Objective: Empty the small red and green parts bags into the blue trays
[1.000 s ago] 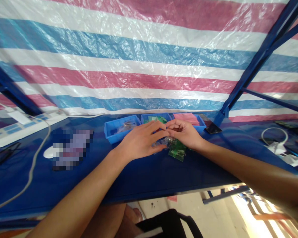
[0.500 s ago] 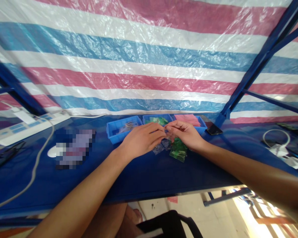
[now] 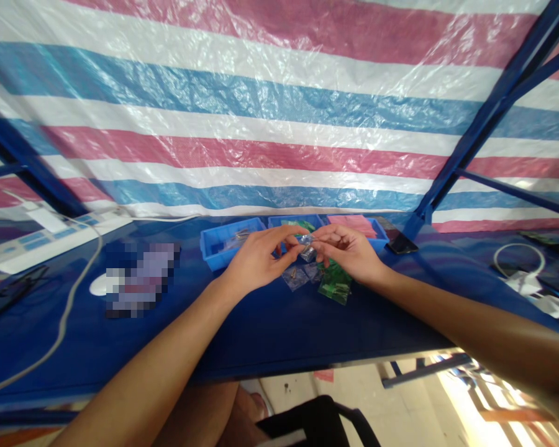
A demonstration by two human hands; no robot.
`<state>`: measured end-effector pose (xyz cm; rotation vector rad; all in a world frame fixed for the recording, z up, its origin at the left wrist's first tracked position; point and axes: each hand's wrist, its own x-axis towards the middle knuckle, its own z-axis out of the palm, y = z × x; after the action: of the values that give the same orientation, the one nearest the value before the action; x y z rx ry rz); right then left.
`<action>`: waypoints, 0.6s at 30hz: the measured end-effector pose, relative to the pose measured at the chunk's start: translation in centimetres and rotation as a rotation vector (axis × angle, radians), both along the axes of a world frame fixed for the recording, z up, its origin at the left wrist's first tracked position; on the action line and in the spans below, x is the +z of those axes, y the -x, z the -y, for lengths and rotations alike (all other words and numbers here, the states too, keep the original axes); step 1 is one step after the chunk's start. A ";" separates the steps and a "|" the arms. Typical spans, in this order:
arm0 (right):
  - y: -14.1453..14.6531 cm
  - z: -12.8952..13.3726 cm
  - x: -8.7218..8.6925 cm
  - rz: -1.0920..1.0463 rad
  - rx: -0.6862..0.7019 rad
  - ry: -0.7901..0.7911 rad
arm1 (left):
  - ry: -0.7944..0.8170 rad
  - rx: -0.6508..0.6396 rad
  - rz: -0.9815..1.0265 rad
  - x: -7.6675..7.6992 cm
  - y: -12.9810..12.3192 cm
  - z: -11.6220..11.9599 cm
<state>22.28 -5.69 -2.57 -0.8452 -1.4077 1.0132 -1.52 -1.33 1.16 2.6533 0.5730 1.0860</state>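
Between my two hands is a small clear plastic bag (image 3: 308, 249) with something shiny in it. My left hand (image 3: 265, 257) pinches its left side between thumb and fingers. The bag's right side is pinched by the fingers of my right hand (image 3: 349, 251). Just below, on the blue table, lie clear bags (image 3: 296, 277) with small metal-looking pieces inside. Beside them, under my right hand, are green plastic bags (image 3: 335, 282), partly covered by that hand. What the held bag contains is too small to name.
Behind my hands stand a blue bin with clear bags (image 3: 210, 247), a bin with green bags (image 3: 276, 221) and one with pink sheets (image 3: 381, 241). A phone (image 3: 403, 243) lies right of them. At left are a power strip (image 3: 74, 239), white mouse (image 3: 101, 284) and cable (image 3: 69, 310).
My left fingers have lifted and parted from a flatter pose into a pinch, so the clear bag between my hands now shows. The bins and the green bags stay in place.
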 end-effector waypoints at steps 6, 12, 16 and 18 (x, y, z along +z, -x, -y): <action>-0.5 -0.2 -0.1 -0.050 -0.004 0.048 | -0.096 -0.096 -0.100 -0.4 0.1 -0.3; -0.6 -0.1 -0.3 0.065 0.057 0.082 | -0.155 -0.095 -0.078 -0.4 0.3 -0.8; -0.5 0.4 0.2 0.178 -0.025 -0.017 | -0.143 -0.066 -0.023 -0.1 0.4 -0.6; -0.5 0.6 0.5 0.228 -0.054 -0.120 | -0.126 -0.067 -0.018 0.0 0.3 -0.4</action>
<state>22.82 -6.33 -2.10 -0.9264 -1.6121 0.8011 -1.83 -0.92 1.14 2.7698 0.4282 1.1150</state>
